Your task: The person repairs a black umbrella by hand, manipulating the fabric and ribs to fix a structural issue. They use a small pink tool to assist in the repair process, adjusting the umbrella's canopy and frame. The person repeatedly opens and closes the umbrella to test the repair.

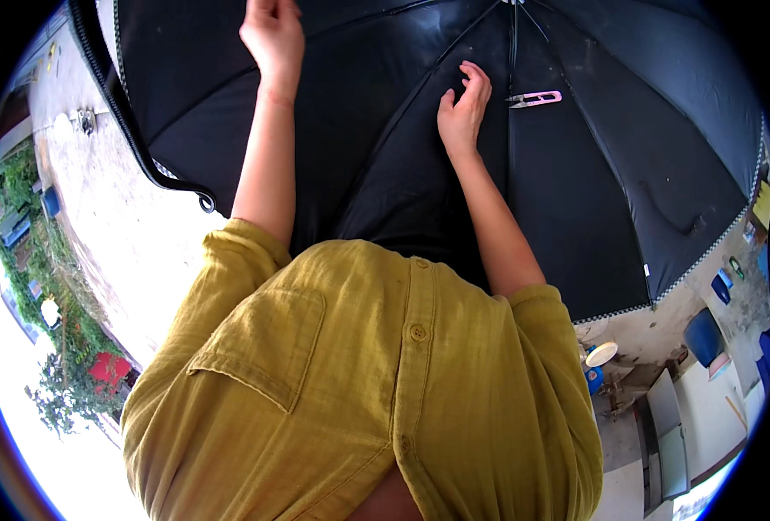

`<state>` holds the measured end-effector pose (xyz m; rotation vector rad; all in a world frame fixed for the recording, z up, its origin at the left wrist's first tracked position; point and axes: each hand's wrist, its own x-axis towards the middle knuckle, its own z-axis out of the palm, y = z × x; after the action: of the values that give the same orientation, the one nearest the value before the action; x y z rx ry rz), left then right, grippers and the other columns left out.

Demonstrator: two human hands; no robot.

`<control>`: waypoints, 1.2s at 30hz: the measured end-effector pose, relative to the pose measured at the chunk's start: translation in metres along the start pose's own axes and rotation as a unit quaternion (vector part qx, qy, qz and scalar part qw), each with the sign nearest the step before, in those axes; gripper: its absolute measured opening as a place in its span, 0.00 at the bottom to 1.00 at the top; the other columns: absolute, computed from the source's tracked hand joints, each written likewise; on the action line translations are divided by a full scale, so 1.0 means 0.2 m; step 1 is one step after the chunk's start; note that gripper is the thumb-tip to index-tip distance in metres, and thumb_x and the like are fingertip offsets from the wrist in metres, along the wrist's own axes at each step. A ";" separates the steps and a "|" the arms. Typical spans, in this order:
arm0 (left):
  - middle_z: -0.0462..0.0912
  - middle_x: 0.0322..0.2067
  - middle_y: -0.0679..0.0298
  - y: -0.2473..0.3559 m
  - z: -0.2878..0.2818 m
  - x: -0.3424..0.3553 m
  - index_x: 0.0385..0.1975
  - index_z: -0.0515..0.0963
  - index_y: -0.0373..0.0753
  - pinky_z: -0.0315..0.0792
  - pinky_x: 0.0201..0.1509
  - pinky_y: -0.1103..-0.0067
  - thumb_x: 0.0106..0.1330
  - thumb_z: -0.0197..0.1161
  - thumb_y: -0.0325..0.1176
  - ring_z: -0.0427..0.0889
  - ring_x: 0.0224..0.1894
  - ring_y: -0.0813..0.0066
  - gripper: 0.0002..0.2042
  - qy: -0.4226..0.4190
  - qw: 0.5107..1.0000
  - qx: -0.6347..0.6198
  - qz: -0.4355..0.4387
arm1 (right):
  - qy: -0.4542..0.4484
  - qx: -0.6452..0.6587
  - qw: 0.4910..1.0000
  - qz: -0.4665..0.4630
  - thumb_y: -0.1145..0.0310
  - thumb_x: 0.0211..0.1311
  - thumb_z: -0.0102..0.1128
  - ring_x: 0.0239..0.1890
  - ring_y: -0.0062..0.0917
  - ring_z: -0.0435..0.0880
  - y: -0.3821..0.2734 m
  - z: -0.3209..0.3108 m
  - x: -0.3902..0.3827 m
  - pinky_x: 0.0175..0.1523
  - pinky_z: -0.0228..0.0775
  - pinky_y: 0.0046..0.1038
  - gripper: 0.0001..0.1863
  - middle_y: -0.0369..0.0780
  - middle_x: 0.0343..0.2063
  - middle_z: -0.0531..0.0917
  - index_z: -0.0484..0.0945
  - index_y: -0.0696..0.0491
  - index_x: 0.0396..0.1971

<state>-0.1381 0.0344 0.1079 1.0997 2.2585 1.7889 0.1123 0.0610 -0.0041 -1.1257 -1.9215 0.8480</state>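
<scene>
A large black umbrella (567, 200), opened out with its ribs showing, spreads in front of me and over my lap. My left hand (274, 39) is raised over its far left part, at the top edge of the picture. Its fingers are curled closed and partly cut off; whatever they hold, if anything, does not show. Over the middle panels hovers my right hand (465, 108), loosely bent, thumb apart from the fingers and nothing in it. Just to its right, pink-handled thread snips (537, 99) lie across a rib on the black cloth.
A black curved rod with a curled end (207, 201) runs along the umbrella's left side. Pale concrete ground (98, 191) and green plants (55, 252) are at the left. At the right stand a dark blue bucket (703, 337) and a round cream-coloured thing (602, 353).
</scene>
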 end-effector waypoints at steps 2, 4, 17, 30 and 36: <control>0.80 0.32 0.63 -0.08 0.00 -0.09 0.46 0.72 0.32 0.72 0.39 0.83 0.68 0.58 0.25 0.77 0.34 0.80 0.10 -0.182 0.977 0.054 -0.101 | 0.003 0.015 1.000 0.012 0.86 0.50 0.56 0.53 0.37 0.72 -0.03 0.00 0.01 0.52 0.71 0.31 0.23 0.46 0.51 0.73 0.68 0.59 0.49; 0.81 0.25 0.65 -0.12 0.14 -0.25 0.39 0.77 0.33 0.71 0.30 0.84 0.67 0.54 0.23 0.75 0.24 0.82 0.06 -0.248 0.968 -0.022 0.015 | -0.006 0.037 0.998 0.047 0.85 0.52 0.56 0.48 0.33 0.75 -0.04 0.00 0.01 0.50 0.72 0.30 0.20 0.44 0.48 0.75 0.70 0.59 0.47; 0.82 0.29 0.57 -0.18 0.30 -0.51 0.31 0.81 0.31 0.78 0.30 0.79 0.58 0.61 0.20 0.84 0.25 0.73 0.03 -0.349 0.925 0.116 -0.094 | -0.029 0.012 0.993 0.113 0.81 0.52 0.63 0.25 0.24 0.75 -0.03 0.03 0.06 0.38 0.72 0.27 0.13 0.38 0.34 0.78 0.78 0.56 0.39; 0.83 0.32 0.65 -0.15 0.34 -0.54 0.29 0.85 0.46 0.76 0.39 0.73 0.55 0.66 0.31 0.83 0.36 0.66 0.04 -0.381 0.899 0.186 -0.110 | -0.053 -0.038 0.997 0.050 0.76 0.47 0.69 0.30 0.26 0.75 0.00 0.04 0.06 0.39 0.71 0.28 0.16 0.36 0.34 0.77 0.81 0.51 0.39; 0.83 0.32 0.64 -0.15 0.33 -0.54 0.28 0.84 0.45 0.76 0.39 0.72 0.55 0.65 0.30 0.83 0.36 0.64 0.03 -0.351 0.911 0.217 -0.034 | -0.041 -0.045 0.995 0.080 0.77 0.47 0.69 0.29 0.26 0.74 -0.03 0.05 0.09 0.39 0.71 0.28 0.19 0.37 0.35 0.77 0.78 0.51 0.41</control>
<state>-0.0419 0.0266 0.0202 1.4038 2.1900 0.6715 0.0946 0.0720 0.0005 -1.3323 -1.9724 0.9154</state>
